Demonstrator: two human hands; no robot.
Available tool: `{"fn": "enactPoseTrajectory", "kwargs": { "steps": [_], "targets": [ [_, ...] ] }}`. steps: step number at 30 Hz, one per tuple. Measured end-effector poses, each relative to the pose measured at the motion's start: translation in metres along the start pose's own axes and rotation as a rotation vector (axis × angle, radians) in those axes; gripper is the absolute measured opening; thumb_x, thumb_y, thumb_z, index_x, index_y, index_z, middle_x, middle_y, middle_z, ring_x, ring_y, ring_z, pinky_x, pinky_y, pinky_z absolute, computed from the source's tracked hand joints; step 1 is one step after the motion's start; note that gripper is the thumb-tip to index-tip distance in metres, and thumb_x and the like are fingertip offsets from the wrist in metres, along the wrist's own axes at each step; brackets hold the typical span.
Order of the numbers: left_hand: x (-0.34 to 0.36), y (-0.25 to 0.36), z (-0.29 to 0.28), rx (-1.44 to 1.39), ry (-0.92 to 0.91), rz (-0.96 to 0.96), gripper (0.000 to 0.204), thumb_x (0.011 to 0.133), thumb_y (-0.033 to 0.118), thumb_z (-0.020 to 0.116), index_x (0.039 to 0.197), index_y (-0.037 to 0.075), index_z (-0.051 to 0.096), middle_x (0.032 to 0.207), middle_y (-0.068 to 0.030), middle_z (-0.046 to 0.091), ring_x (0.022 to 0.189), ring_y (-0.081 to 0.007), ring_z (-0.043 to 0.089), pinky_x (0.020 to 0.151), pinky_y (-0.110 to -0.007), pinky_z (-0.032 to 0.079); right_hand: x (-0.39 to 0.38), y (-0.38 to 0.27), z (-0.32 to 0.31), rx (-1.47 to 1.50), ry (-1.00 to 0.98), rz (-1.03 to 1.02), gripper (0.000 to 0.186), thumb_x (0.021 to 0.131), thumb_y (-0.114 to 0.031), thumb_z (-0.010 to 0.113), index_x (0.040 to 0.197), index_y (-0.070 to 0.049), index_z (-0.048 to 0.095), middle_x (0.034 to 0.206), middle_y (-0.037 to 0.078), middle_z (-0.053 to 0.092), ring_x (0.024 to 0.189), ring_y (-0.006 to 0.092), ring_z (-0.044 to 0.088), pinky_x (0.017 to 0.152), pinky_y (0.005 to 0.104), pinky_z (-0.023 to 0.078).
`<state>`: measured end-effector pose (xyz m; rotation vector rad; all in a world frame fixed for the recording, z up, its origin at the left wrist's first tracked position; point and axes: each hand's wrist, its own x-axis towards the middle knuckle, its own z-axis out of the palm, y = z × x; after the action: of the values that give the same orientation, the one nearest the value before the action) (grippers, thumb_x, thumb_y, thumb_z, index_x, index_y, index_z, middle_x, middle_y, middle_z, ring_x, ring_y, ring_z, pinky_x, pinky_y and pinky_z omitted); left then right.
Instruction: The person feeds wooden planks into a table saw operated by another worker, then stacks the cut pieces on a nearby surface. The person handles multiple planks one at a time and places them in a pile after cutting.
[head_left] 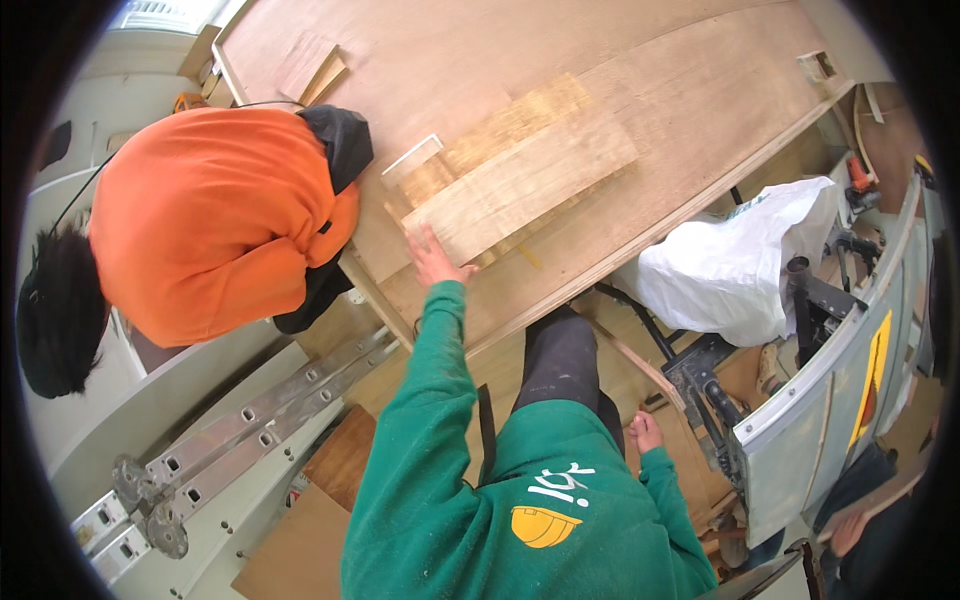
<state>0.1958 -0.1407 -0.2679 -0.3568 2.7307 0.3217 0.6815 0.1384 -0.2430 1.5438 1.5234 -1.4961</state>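
Observation:
My left hand lies flat with spread fingers at the near left end of a light wooden board. This board rests on top of other wooden pieces on a large plywood-topped table. Behind it a yellowish wooden plank shows in part, and a small piece with a white edge stands at its left end. Down at my right side hangs my right hand, fingers loosely curled, with nothing seen in them.
A person in an orange top bends over close on the left. Wood offcuts lie at the table's far left. A folded metal ladder is at lower left. On the right stand a white sack and a grey panelled machine.

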Motion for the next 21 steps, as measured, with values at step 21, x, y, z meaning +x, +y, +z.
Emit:
{"fn": "enactPoseTrajectory", "kwargs": {
  "steps": [21],
  "targets": [
    [0.050, -0.004, -0.037, 0.224, -0.246, 0.312, 0.135, 0.038, 0.025, 0.094, 0.144, 0.007, 0.011, 0.136, -0.0215, 0.026, 0.126, -0.0354, 0.033, 0.107, -0.038, 0.034, 0.066, -0.163, 0.127, -0.664, 0.032, -0.424, 0.024, 0.082, -0.017, 0.056, 0.102, -0.004, 0.055, 0.102, 0.020, 0.056, 0.099, 0.0388, 0.054, 0.085, 0.0445, 0.045]
  ]
}}
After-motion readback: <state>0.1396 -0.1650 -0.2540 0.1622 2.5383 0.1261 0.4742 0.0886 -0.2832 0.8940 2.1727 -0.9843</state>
